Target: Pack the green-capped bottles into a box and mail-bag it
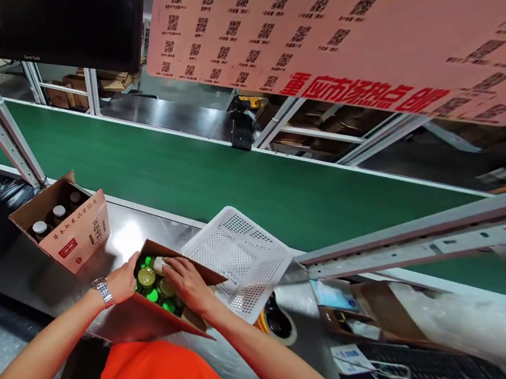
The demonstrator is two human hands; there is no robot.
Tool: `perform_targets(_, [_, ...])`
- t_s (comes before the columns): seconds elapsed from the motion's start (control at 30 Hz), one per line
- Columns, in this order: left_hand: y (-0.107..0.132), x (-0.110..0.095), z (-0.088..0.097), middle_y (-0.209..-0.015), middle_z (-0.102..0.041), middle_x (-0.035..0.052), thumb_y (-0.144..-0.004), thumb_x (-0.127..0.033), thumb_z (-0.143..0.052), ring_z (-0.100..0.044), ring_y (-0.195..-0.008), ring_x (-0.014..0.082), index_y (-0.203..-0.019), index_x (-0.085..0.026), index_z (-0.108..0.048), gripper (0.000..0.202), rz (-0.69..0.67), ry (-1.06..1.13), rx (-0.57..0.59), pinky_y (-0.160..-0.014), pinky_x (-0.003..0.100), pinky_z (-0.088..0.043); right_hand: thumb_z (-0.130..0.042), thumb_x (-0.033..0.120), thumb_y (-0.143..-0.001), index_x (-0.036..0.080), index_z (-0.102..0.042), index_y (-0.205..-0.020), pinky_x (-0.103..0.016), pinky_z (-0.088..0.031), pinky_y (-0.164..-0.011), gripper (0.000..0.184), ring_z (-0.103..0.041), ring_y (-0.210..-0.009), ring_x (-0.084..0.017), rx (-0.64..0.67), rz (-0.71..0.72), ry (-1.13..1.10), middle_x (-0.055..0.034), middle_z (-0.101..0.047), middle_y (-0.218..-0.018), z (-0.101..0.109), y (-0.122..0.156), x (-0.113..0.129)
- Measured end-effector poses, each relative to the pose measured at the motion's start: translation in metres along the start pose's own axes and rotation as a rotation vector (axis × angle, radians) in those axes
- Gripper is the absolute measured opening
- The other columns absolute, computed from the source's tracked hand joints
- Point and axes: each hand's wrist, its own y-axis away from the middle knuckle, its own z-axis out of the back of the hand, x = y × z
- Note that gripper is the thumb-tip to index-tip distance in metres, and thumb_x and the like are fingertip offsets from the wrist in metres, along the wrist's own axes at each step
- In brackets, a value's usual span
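Note:
An open cardboard box (158, 317) stands tilted in front of me, filled with several jars and bottles with gold and green lids (146, 276). My left hand (122, 280), below a metal wristwatch (103, 292), grips the box's left edge, its fingertips partly hidden. Over the box's right side, my right hand (190, 284) has its fingers closed around a small bottle with a whitish top (159, 265); its lower part is hidden. Just beyond the box lies a white perforated plastic basket (263, 249).
To the left, a printed carton (86, 227) holds dark bottles with white caps. A green conveyor belt (165, 166) runs behind the metal bench (54, 283). A tape roll (278, 319), a keyboard (426, 368) and a metal frame bar (417, 232) are on the right. A pink QR-code board (400, 26) hangs above.

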Motion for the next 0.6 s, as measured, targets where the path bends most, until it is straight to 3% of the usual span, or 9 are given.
perform_targets(0.13, [0.001,0.0,0.003,-0.178,-0.043,0.0221,-0.093,-0.013,-0.049,-0.05,-0.16,0.0324,-0.177,-0.014,-0.014,0.091,0.001,0.005,0.064,-0.133,0.056,-0.043,-0.056,0.006,-0.103,0.014,-0.065,-0.151,-0.058,-0.057,-0.12,0.049,-0.06,-0.145,-0.035,0.023,0.014,0.025,-0.0197,-0.063,-0.16,-0.004,0.009,-0.006])
perform_targets(0.3, [0.003,-0.005,0.005,-0.177,-0.042,0.0269,-0.092,-0.013,-0.05,-0.052,-0.158,0.0354,-0.177,-0.007,-0.019,0.09,0.027,0.005,0.05,-0.132,0.055,-0.046,-0.059,0.002,-0.095,0.014,-0.064,-0.154,-0.057,-0.054,-0.122,0.06,-0.058,-0.146,-0.036,0.172,0.028,0.069,-0.02,-0.06,-0.164,0.017,0.008,-0.003])
perform_targets(0.5, [0.001,-0.011,0.008,-0.166,-0.054,0.0323,-0.094,-0.013,-0.049,-0.064,-0.146,0.0393,-0.175,0.0,-0.019,0.088,0.054,-0.019,0.058,-0.125,0.059,-0.052,-0.06,0.005,-0.094,0.007,-0.07,-0.144,-0.052,-0.063,-0.102,0.051,-0.07,-0.12,-0.037,0.327,0.0,0.125,-0.0243,-0.072,-0.143,0.033,-0.015,0.001])
perform_targets(0.6, [0.002,-0.011,0.009,-0.168,-0.053,0.0316,-0.095,-0.014,-0.047,-0.064,-0.146,0.0373,-0.175,-0.001,-0.019,0.086,0.046,-0.026,0.06,-0.126,0.057,-0.051,-0.058,0.008,-0.099,0.01,-0.069,-0.144,-0.05,-0.062,-0.107,0.047,-0.067,-0.129,-0.036,0.279,0.054,0.159,-0.0223,-0.07,-0.149,0.034,-0.01,0.001])
